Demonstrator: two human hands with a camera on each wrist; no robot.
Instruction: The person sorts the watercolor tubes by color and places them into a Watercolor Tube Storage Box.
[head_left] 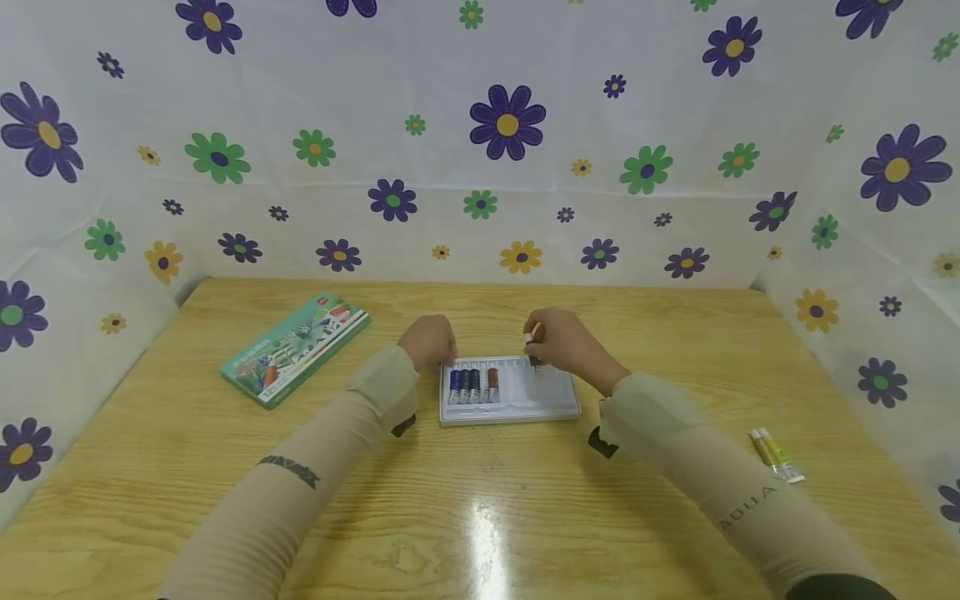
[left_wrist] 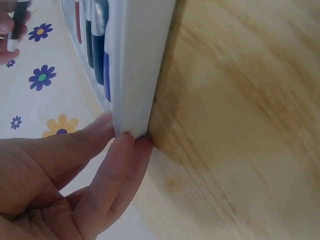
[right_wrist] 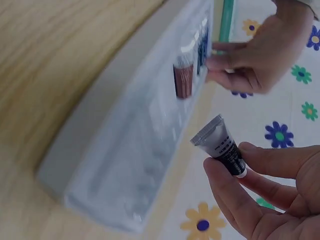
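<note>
A white plastic paint tray (head_left: 538,390) lies on the table, with several small paint tubes (head_left: 474,385) side by side in its left part: blue, dark and reddish brown. My left hand (head_left: 431,340) grips the tray's far left corner; in the left wrist view thumb and fingers (left_wrist: 107,175) pinch its end wall. Above the tray's right part, my right hand (head_left: 564,340) holds a small black-and-silver paint tube (right_wrist: 224,147). Its thumb and fingers pinch the dark cap end, and the flat crimped end points away from the palm in the right wrist view.
A green illustrated box (head_left: 296,348) lies angled at the table's left. Two or so tubes (head_left: 776,456), one yellow, lie at the right by my right forearm. Behind the wooden table (head_left: 420,517) hangs a flower-patterned cloth (head_left: 480,233), which also covers both sides.
</note>
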